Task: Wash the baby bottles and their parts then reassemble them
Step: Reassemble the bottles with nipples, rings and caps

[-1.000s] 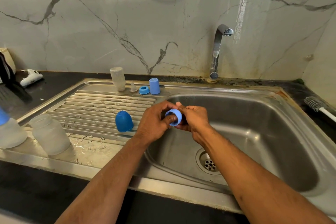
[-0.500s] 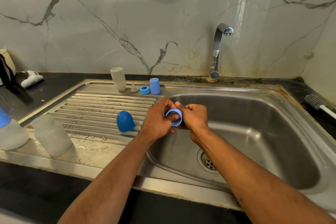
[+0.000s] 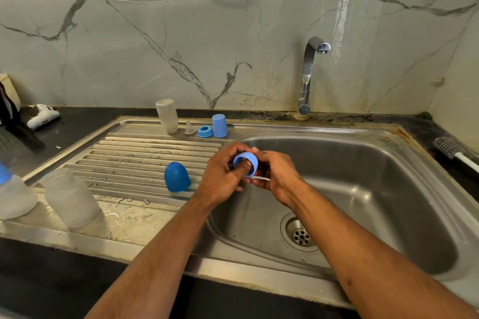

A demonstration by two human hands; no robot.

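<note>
Over the basin of the stainless-steel sink (image 3: pixel 388 153), both hands work on one piece: a light blue plastic screw ring (image 3: pixel 245 163), held up above the basin's near-left corner. The left hand (image 3: pixel 223 176) grips it with its thumb pushed into the ring's opening, and the right hand (image 3: pixel 277 173) pinches the ring's far side with curled fingers; a thin pale sliver shows under the ring, too small to name. The chrome tap (image 3: pixel 309 72) is not running, so this looks like fitting or checking a part rather than rinsing — a judgement only. The rest of the set stands apart in pieces. On the ribbed steel drainboard (image 3: pixel 124 155) a dark blue domed cap (image 3: pixel 176 176) sits mouth down, with water drops near it. Along the back ledge stand a frosted clear bottle turned upside down (image 3: pixel 167 115), a small clear teat (image 3: pixel 190 128), a second light blue ring (image 3: pixel 204 131) and a light blue cylindrical cap (image 3: pixel 219 125). At the near left a frosted bottle body (image 3: pixel 70 197) stands inverted, and beside it another bottle with a blue top (image 3: pixel 13 189), cut by the frame edge. A white-handled bottle brush (image 3: pixel 452 151) lies on the dark tabletop (image 3: pixel 427 129) at right. The washing seems largely done — reassembly has hardly begun, with at least two bottles left to put together.
</note>
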